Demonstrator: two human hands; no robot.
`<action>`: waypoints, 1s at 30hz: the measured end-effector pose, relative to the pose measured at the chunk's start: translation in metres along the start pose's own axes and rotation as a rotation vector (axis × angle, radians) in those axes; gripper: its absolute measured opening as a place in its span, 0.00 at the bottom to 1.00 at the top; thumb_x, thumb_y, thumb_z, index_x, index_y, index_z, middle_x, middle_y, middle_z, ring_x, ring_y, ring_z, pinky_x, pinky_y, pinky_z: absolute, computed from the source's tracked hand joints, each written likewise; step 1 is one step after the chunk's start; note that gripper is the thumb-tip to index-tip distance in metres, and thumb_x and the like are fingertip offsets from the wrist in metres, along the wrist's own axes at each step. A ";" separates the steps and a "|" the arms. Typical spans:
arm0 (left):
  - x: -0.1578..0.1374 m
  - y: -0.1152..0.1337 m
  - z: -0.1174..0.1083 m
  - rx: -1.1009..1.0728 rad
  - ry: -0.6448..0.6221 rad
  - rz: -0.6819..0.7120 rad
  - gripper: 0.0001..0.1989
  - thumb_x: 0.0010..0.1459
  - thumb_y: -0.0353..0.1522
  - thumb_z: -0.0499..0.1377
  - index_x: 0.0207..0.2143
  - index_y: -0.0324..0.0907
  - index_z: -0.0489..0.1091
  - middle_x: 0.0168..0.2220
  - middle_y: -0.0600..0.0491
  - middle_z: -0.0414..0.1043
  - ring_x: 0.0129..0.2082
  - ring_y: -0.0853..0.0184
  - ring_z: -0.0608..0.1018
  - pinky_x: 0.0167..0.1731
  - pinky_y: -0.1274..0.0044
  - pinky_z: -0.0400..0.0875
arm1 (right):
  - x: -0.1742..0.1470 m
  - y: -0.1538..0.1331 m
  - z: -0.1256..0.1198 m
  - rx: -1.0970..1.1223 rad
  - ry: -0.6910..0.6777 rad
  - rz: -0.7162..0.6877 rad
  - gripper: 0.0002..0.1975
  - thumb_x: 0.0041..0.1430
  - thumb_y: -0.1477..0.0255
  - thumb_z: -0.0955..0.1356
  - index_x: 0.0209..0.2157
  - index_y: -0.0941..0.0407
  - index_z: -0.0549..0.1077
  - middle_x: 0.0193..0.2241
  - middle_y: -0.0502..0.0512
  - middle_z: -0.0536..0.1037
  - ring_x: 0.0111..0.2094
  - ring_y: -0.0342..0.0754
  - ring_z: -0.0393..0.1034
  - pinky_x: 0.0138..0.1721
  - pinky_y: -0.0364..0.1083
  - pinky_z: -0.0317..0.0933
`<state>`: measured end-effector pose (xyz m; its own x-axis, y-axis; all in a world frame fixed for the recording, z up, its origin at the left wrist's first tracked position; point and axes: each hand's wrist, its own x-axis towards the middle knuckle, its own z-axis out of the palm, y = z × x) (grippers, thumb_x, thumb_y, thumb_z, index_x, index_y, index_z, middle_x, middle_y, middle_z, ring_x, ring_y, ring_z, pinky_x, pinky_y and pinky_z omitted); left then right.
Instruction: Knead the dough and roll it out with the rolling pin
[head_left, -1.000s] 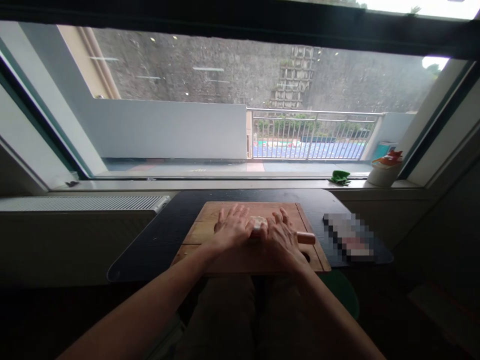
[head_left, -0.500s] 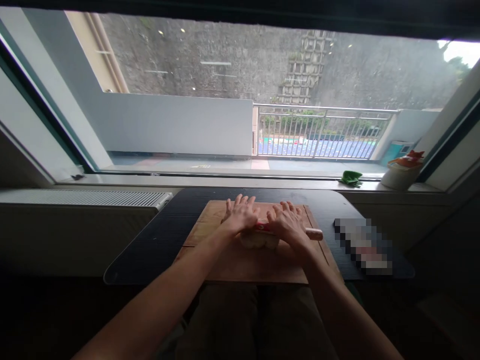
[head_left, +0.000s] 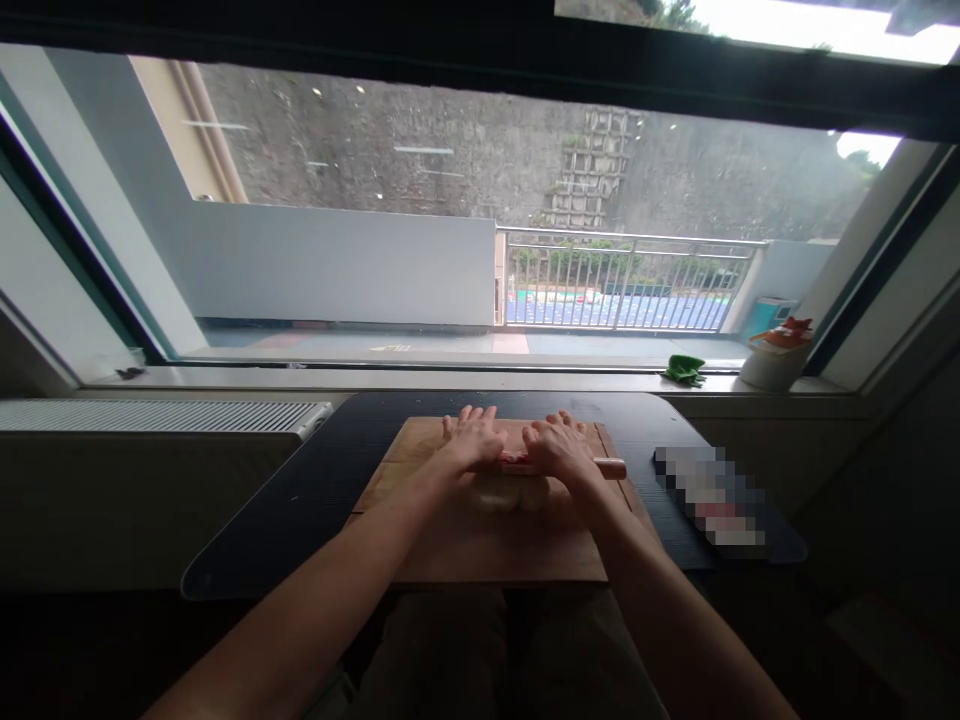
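A wooden rolling pin (head_left: 610, 468) with a red-marked middle lies across a wooden cutting board (head_left: 480, 555). My left hand (head_left: 474, 438) rests palm-down over its left part, fingers stretched out and spread toward the window. Over its right part lies my right hand (head_left: 559, 442), palm down with fingers extended; the handle sticks out beyond it. Pale, lumpy dough (head_left: 510, 493) sits on the board on the near side of the pin, between my forearms. The dough under the pin and the undersides of both palms are hidden.
A dark table (head_left: 300, 510) carries the board. A blurred-out flat item (head_left: 709, 500) lies at its right. On the windowsill stand a green leaf-shaped thing (head_left: 684, 370) and a whitish pot with an orange top (head_left: 778, 355). A radiator (head_left: 165, 418) is left.
The camera view has tilted up slightly, so the scene sits lower. Both hands and the rolling pin have shifted slightly away from me over the dough.
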<state>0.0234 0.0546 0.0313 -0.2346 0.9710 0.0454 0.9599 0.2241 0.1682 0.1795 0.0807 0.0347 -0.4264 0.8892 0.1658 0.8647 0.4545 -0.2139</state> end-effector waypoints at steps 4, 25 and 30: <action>0.022 -0.002 0.003 -0.004 0.030 -0.031 0.30 0.55 0.40 0.46 0.60 0.42 0.54 0.61 0.45 0.54 0.61 0.54 0.54 0.57 0.54 0.46 | 0.021 0.004 0.002 0.006 0.012 0.023 0.21 0.61 0.62 0.54 0.40 0.57 0.73 0.46 0.63 0.70 0.52 0.57 0.56 0.50 0.58 0.50; 0.008 -0.004 0.001 0.009 0.072 0.011 0.31 0.57 0.47 0.45 0.58 0.39 0.55 0.60 0.42 0.56 0.59 0.51 0.56 0.55 0.52 0.46 | 0.011 -0.003 -0.002 -0.018 -0.024 0.037 0.22 0.62 0.63 0.53 0.41 0.56 0.74 0.49 0.63 0.68 0.54 0.57 0.54 0.53 0.60 0.45; 0.002 -0.006 0.008 0.003 0.092 0.010 0.30 0.58 0.47 0.43 0.59 0.41 0.55 0.60 0.43 0.55 0.60 0.52 0.56 0.56 0.54 0.47 | 0.006 -0.002 0.002 -0.016 0.051 -0.035 0.22 0.62 0.62 0.54 0.42 0.55 0.74 0.51 0.59 0.67 0.56 0.55 0.51 0.55 0.56 0.43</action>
<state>0.0185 0.0556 0.0230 -0.2378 0.9616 0.1371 0.9627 0.2146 0.1646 0.1747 0.0847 0.0341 -0.4429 0.8687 0.2217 0.8537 0.4842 -0.1917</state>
